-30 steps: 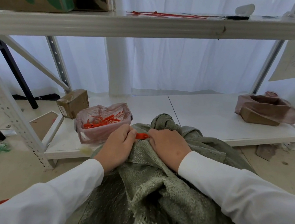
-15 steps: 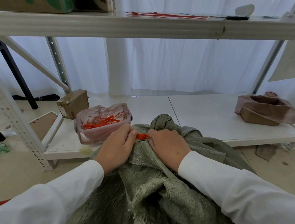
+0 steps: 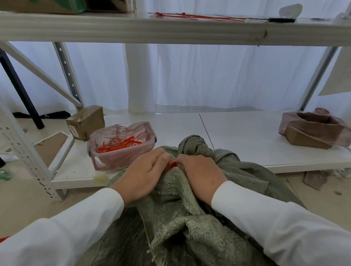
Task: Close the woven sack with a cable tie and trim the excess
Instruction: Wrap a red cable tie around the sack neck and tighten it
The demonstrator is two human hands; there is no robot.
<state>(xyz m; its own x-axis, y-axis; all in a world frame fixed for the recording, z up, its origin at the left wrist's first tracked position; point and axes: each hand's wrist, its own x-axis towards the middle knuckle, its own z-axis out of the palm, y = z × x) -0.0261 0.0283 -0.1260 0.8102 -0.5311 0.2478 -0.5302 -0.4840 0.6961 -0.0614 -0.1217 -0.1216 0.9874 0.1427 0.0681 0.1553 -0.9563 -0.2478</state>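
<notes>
A grey-green woven sack point(image 3: 183, 228) lies in front of me, its mouth bunched into a neck point(image 3: 193, 145) against the low shelf. My left hand point(image 3: 141, 175) and my right hand point(image 3: 200, 174) press together on the gathered fabric just below that neck. A short piece of red cable tie point(image 3: 173, 164) shows between the fingertips of both hands. The rest of the tie is hidden under my fingers and the fabric.
A plastic-lined tub of red cable-tie pieces point(image 3: 122, 144) stands on the low white shelf point(image 3: 239, 144), with a small cardboard box point(image 3: 85, 123) behind it. A plastic-wrapped box point(image 3: 314, 131) sits at the right. Long red cable ties point(image 3: 198, 16) and a dark tool point(image 3: 280, 20) lie on the upper shelf.
My two hands have closed in on each other, so less of the red tie shows between them. The sack has not moved.
</notes>
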